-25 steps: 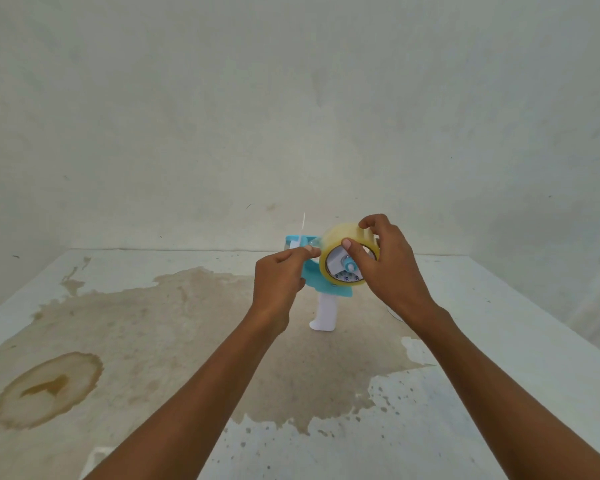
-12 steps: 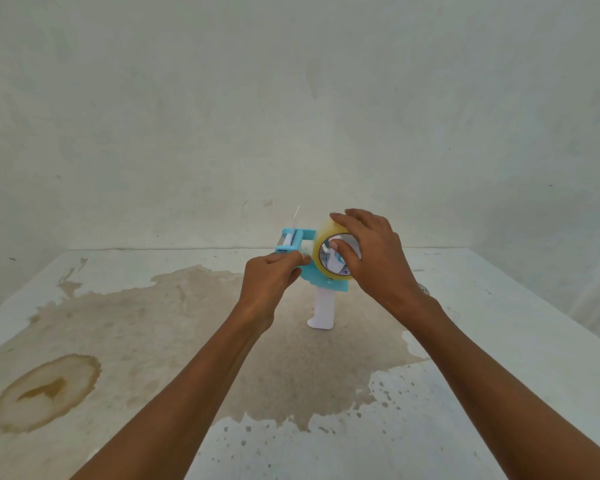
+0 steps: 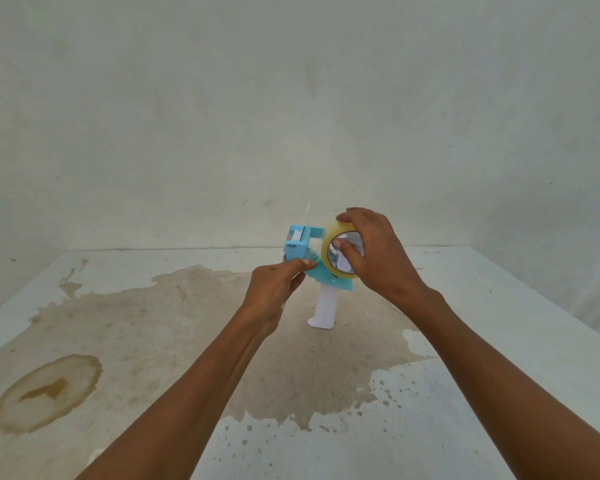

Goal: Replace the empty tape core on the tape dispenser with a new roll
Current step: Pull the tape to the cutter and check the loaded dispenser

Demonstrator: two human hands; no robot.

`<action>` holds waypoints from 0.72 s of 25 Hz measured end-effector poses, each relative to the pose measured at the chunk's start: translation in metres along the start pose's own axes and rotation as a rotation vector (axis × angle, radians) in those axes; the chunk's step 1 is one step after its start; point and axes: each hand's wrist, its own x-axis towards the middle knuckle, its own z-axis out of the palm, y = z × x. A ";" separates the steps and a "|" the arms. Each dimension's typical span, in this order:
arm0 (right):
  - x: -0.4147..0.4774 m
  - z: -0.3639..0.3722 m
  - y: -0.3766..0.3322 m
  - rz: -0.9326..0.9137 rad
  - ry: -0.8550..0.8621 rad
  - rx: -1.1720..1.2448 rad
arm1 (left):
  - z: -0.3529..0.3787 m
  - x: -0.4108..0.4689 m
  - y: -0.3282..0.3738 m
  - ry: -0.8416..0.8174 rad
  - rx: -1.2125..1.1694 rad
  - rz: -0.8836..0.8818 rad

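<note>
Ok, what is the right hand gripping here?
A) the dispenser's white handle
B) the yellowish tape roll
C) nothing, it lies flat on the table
B: the right hand curls over the tape roll on the tape dispenser, whose white handle stands untouched on the table.

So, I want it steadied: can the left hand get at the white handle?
Probably yes: the white handle stands bare just beside the left hand, nothing between them, though it now pinches the dispenser.
</note>
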 end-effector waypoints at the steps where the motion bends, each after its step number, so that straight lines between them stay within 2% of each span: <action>1: 0.001 -0.001 0.000 0.000 -0.002 0.005 | 0.001 0.000 0.000 -0.007 -0.005 -0.012; 10: 0.010 0.000 -0.002 0.000 -0.015 -0.036 | 0.003 -0.001 0.000 -0.014 -0.177 -0.111; 18: 0.016 -0.001 -0.005 -0.013 -0.103 -0.102 | 0.003 -0.003 0.003 -0.035 -0.443 -0.256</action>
